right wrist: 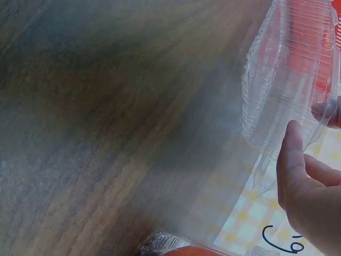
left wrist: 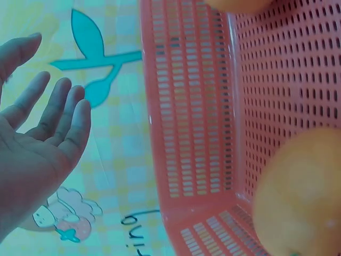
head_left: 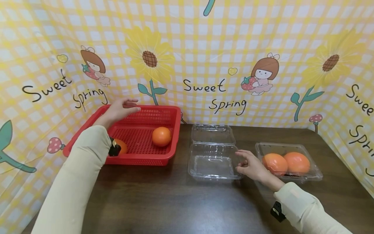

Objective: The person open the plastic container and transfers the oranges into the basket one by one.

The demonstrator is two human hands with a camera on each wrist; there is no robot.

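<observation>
My left hand [head_left: 120, 110] hovers over the back left of a red perforated basket [head_left: 175, 130], fingers loosely extended and holding nothing; the left wrist view shows its spread palm [left wrist: 40, 146]. Inside the basket sit two oranges: one orange [head_left: 161, 136] at the right, the other [head_left: 122, 147] partly hidden by the left wrist. Right of the basket, a clear plastic clamshell container [head_left: 214, 162] stands with its lid [head_left: 213, 134] folded back. My right hand [head_left: 252, 166] is at the container's right rim, relaxed fingertips beside it and a gap between thumb and fingers.
At the right, a second clear container [head_left: 315, 174] holds two oranges [head_left: 287, 163] under its lid. All stand on a dark wooden table [head_left: 175, 201]. A yellow checked cloth [head_left: 201, 58] printed with flowers and lettering rises behind and along both sides.
</observation>
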